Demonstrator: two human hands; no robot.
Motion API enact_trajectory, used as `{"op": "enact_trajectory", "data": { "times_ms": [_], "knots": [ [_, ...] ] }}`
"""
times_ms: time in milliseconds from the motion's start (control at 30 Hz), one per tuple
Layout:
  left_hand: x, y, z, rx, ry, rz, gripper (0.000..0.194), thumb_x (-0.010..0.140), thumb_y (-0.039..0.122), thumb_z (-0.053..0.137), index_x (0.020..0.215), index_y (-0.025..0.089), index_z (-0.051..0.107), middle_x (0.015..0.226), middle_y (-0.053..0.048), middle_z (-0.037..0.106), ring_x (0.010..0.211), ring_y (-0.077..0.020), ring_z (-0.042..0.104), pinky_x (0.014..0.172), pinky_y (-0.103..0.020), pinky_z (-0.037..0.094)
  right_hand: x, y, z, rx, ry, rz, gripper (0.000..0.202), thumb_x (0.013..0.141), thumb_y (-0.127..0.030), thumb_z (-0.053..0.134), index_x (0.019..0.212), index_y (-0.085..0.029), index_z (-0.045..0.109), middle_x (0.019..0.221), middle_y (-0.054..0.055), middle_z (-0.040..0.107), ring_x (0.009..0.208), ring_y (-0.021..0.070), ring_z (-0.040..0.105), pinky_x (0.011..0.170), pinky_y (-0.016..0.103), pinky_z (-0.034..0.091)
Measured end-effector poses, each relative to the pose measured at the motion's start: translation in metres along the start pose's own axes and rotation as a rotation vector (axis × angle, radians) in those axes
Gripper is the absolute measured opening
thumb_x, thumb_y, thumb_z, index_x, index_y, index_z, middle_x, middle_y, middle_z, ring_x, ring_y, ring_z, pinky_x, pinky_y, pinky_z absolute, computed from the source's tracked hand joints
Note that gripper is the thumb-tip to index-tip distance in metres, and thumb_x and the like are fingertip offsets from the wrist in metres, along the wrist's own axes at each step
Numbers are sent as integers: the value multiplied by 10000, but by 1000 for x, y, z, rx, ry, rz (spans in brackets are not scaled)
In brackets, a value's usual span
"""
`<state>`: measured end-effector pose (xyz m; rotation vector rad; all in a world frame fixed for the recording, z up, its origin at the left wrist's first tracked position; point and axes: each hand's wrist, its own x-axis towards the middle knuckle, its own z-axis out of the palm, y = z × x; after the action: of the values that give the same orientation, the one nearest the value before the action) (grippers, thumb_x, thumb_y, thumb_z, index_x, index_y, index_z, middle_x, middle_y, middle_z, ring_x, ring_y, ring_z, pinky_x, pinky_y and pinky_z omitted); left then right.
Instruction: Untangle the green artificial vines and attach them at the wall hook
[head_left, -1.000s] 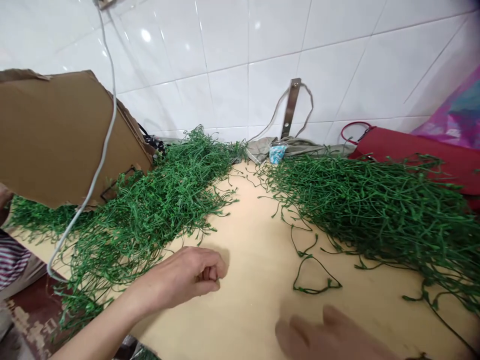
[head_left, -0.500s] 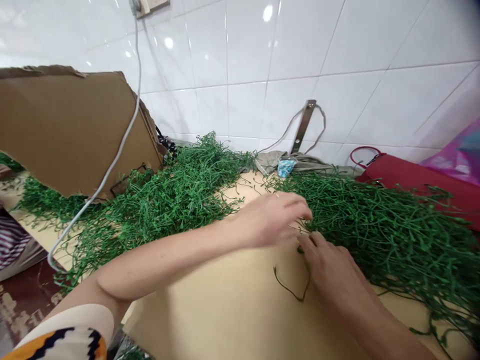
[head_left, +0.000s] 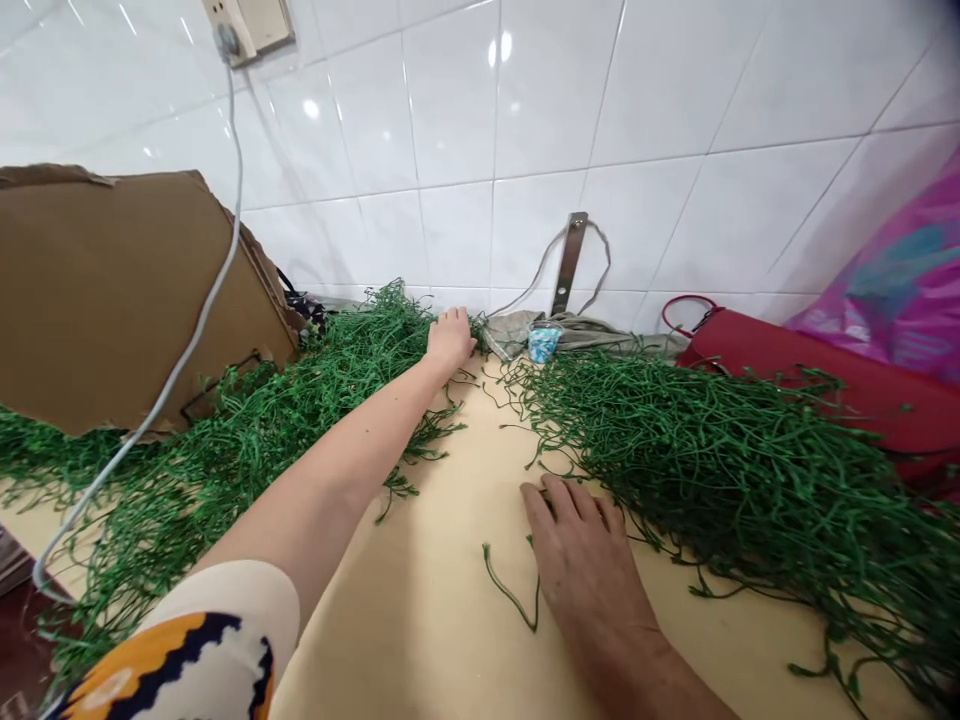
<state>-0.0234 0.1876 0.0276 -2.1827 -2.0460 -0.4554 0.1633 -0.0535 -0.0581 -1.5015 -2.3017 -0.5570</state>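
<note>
My left hand (head_left: 451, 338) reaches to the far end of the left heap of thin green knotted strands (head_left: 322, 390). Its fingers are curled down at the heap's edge, and what lies under them is hidden. On the tabletop (head_left: 442, 560), my right hand (head_left: 583, 555) rests palm down with its fingers a little apart and slightly bent. One loose green strand (head_left: 510, 595) lies bent beside the right thumb. A second heap of green strands (head_left: 712, 440) spreads just beyond and to the right of that hand.
A cardboard sheet (head_left: 127, 300) stands at the left, with a grey cable (head_left: 199, 330) hanging before it. Along the tiled wall are a small blue-and-white cup (head_left: 543, 343), a metal strip (head_left: 569, 265), a red bag (head_left: 795, 370) and a pink plastic bag (head_left: 900, 280).
My left hand has moved away from the right hand, back and left to the left heap. The right hand now lies flatter on the table. The view has shifted somewhat.
</note>
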Motion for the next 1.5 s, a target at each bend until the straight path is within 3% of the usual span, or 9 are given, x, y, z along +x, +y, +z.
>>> {"op": "enact_trajectory", "data": {
  "times_ms": [133,267,467,567,767,867,1000,1233,1500],
  "knots": [
    [19,1,16,-62,20,8,500,939,281,649,1417,213,520,1385,-138,598,1296,-294,554,1121,-506,412,-1,0,4,15,10,0,326,854,-67,606,1144,-191,690,1143,81,712,1030,262,593,872,400,363],
    [28,-2,13,-191,110,-39,213,972,301,596,1102,157,684,1167,-119,702,1095,-247,658,978,-437,518,-3,2,7,36,8,-17,328,867,-76,595,1159,-205,670,1154,72,707,1038,253,589,870,401,362],
    [34,0,-50,-438,491,-67,307,1050,306,341,1117,182,614,1075,-97,718,975,-178,658,860,-290,482,-2,2,7,84,-16,33,316,853,-58,583,1100,-220,692,1099,79,724,1018,272,618,889,435,387],
    [26,13,-93,-835,673,139,153,984,263,492,967,181,620,898,-50,683,811,-126,622,759,-241,480,5,5,-3,188,-19,55,247,890,-86,547,1020,-230,699,1043,72,728,976,266,642,856,435,417],
    [-23,54,-146,-1168,335,481,118,972,179,517,959,149,630,907,-30,617,737,-76,565,655,-198,451,66,37,-75,352,199,266,214,932,-299,544,1088,-191,643,1071,122,686,871,263,652,764,435,474],
    [-43,66,-146,-1279,120,519,110,962,157,532,928,137,634,919,-25,601,728,-60,533,655,-195,438,108,62,-117,367,406,563,374,861,-297,603,1203,-145,593,1115,169,658,920,286,647,782,445,490],
    [-52,67,-134,-1349,-36,597,85,922,217,616,888,148,653,857,-10,591,729,-70,506,685,-207,449,146,86,-152,666,293,625,324,873,-254,577,1179,-170,643,1046,118,707,904,240,657,814,406,495],
    [-41,50,-122,-1326,-86,605,162,876,330,661,923,178,697,909,-19,664,778,-102,551,711,-230,472,172,93,-124,1132,16,210,429,904,-594,575,948,-187,702,909,61,706,891,207,632,851,377,495],
    [-23,45,-108,-1351,135,253,259,836,280,718,1065,172,661,1105,-62,676,788,-101,608,726,-246,493,190,94,-99,1492,22,316,275,729,-412,758,777,-183,614,706,-18,617,627,106,578,651,269,474]
  ]
}}
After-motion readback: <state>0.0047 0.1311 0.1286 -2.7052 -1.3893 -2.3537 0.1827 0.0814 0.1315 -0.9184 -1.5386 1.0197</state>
